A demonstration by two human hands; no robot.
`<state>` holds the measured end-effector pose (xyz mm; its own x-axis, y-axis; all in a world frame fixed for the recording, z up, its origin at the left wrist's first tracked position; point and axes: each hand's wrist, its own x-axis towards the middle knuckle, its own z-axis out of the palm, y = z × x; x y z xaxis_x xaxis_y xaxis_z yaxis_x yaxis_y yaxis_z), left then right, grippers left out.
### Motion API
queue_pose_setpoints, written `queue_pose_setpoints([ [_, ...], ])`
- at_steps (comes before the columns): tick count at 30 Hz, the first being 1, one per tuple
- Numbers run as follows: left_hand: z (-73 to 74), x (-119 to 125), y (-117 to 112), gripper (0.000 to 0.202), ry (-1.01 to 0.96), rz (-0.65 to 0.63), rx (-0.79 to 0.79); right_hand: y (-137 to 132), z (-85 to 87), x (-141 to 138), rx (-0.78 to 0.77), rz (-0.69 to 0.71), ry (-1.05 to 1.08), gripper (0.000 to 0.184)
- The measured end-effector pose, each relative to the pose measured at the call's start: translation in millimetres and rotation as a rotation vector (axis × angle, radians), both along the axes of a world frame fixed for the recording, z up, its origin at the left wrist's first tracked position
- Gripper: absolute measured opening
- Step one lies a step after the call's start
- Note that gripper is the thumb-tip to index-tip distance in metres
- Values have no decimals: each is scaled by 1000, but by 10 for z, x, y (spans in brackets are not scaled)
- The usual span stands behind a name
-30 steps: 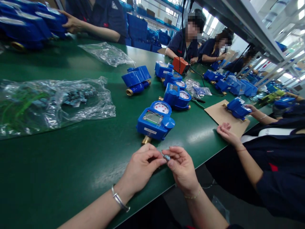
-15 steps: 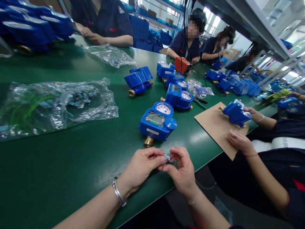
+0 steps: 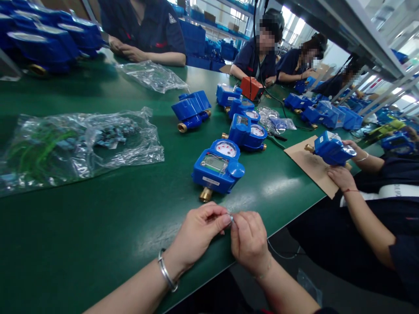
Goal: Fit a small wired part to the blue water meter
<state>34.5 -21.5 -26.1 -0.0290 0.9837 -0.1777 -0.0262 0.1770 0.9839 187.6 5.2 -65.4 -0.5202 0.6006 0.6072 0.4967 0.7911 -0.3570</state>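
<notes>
- A small pale part (image 3: 231, 218) is pinched between the fingertips of the left hand (image 3: 196, 233) and the right hand (image 3: 248, 240), both closed on it, at the near table (image 3: 81, 226) edge.
- Just beyond, a blue meter (image 3: 218, 168) lies untouched, brass end toward the hands; fitting is judged not yet begun.
- Farther off, more meters (image 3: 247, 133) are lined up, seemingly awaiting work.
- At far left, a clear bag (image 3: 78, 144) of small parts is seen.
</notes>
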Motion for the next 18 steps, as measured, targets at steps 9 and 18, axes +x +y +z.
queue_pose_setpoints([
  [9,16,9,-55,13,315,18,282,-68,223,-138,-1139,121,460,30],
  [18,-23,-6,-47,11,313,57,314,-56,125,-67,-397,10,118,19],
])
